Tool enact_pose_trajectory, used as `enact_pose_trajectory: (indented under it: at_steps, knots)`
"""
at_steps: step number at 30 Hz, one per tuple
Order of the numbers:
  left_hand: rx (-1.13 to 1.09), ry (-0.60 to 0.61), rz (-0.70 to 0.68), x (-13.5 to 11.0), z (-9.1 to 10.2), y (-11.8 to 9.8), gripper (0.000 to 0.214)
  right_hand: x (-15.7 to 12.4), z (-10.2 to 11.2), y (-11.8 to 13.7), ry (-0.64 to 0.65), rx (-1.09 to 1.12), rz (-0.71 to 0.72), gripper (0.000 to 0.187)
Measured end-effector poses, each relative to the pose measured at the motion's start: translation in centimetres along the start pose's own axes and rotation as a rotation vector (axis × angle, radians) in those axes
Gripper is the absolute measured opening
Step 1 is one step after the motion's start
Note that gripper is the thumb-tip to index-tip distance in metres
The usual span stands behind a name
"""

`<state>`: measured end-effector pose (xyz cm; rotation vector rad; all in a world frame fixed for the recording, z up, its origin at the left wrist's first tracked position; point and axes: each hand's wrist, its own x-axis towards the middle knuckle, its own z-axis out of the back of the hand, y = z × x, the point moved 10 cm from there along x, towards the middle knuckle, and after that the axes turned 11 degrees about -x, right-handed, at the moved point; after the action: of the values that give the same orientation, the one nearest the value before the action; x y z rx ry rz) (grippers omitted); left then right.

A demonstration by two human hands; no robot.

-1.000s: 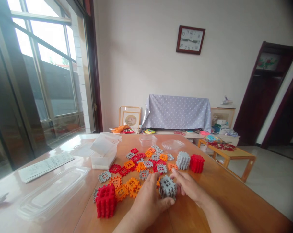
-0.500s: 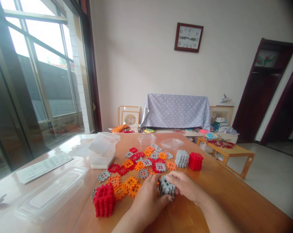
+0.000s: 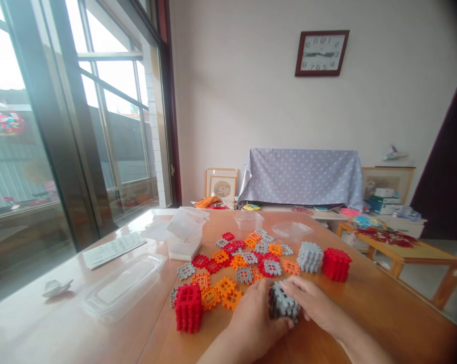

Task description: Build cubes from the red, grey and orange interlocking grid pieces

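Observation:
Between my two hands is a stack of grey interlocking plastic tiles (image 3: pixel 284 299), held low over the near part of the table. My left hand (image 3: pixel 256 313) wraps its left side, thumb along the bottom front. From the right, my right hand (image 3: pixel 308 298) grips the stack with its thumb on the top edge. Loose red, grey and orange tiles (image 3: pixel 227 286) with window-like cut-outs lie spread beyond my left hand. A red tile stack (image 3: pixel 188 307) stands to the left. Farther right are another grey stack (image 3: pixel 310 257) and a second red stack (image 3: pixel 336 264).
On the wooden table (image 3: pixel 152 331) lie a clear plastic lid (image 3: pixel 124 285), a printed sheet (image 3: pixel 115 249) and a crumpled wrapper (image 3: pixel 57 287). A translucent bin (image 3: pixel 185 242) stands behind them. A clear tub (image 3: pixel 248 220) and another lid (image 3: pixel 292 230) are at the far edge.
The view has turned left, so everything appears shifted to the right. Both hands keep hold of the grey stack, with little change in their grip.

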<state>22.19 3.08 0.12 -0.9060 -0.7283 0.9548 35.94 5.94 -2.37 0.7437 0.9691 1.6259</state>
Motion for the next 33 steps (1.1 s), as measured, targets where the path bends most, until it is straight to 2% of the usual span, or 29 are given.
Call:
enact_pose_trajectory:
  at_steps: [4,10,20,33]
  knots:
    - [0.048,-0.047,0.013,0.0,0.1,0.6,0.070,-0.1,-0.1,0.2,-0.002,0.001,0.025,0.042]
    - [0.130,-0.057,0.039,0.3,-0.1,1.1,0.048,-0.3,0.0,0.5,-0.024,-0.076,0.019,0.040]
    - [0.152,-0.065,0.014,0.5,-0.2,1.0,0.048,-0.7,-0.2,1.3,-0.011,-0.104,0.038,0.038]
    - [0.186,-0.053,0.006,0.8,-0.3,1.3,0.046,-0.5,0.5,1.6,-0.072,-0.204,0.077,0.039]
